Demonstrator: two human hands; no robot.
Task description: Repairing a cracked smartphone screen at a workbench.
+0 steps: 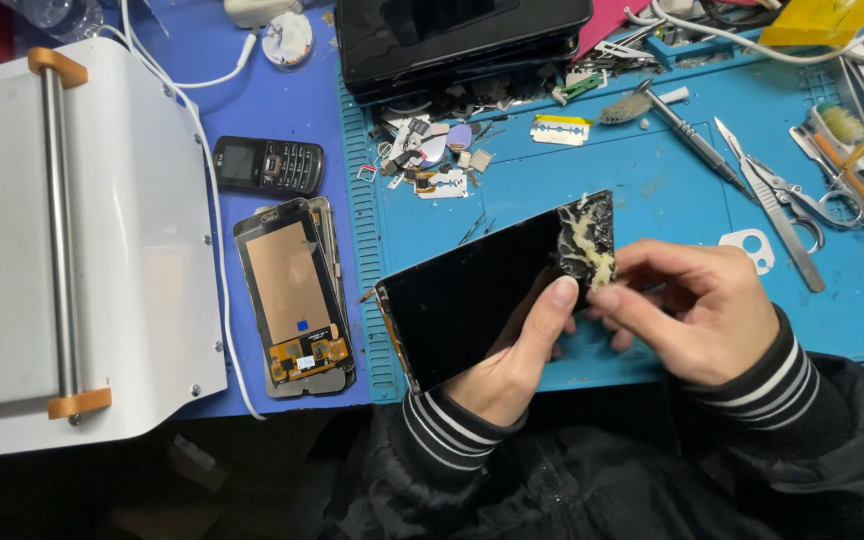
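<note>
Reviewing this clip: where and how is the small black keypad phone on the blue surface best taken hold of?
Grip the keypad phone across its two long edges, coming from above. It lies flat and alone, the stacked screen parts just below it, so top access looks easiest.

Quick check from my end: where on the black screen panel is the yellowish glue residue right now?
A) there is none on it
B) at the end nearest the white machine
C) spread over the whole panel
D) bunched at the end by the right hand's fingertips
D: the yellowish residue sits only at the far end of the black screen panel, where the right hand pinches at it while the left hand holds the panel.
</note>
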